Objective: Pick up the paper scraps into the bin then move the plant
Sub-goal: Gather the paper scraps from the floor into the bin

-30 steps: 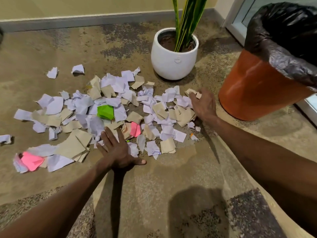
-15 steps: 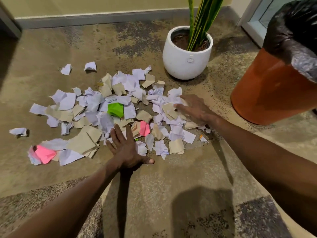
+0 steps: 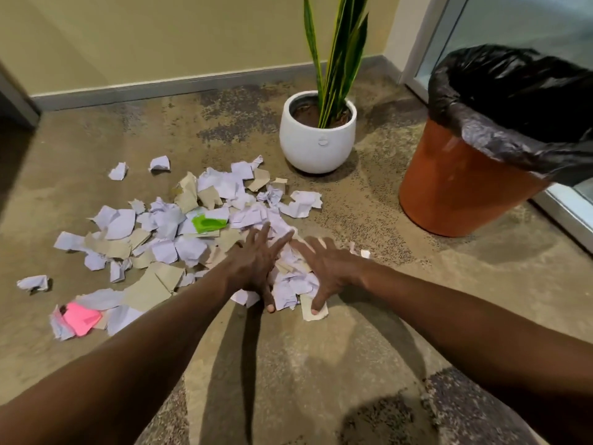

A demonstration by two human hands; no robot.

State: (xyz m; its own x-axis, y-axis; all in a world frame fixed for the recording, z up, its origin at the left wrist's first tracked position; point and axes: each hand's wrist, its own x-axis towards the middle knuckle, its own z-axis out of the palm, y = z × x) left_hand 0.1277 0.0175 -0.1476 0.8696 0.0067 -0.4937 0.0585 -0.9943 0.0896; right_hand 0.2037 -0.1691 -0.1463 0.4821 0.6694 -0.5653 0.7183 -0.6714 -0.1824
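Paper scraps (image 3: 167,239) spread left-right; hands (image 3: 256,264) (image 3: 330,271) flat, fingers splayed, pressing pile.

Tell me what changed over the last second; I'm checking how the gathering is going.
The right hand swept leftward from the pile's right edge, dragging paper scraps toward the left hand, so a heap now sits between both spread hands. Nothing is lifted yet. The plant, bin and pink scrap stayed put.
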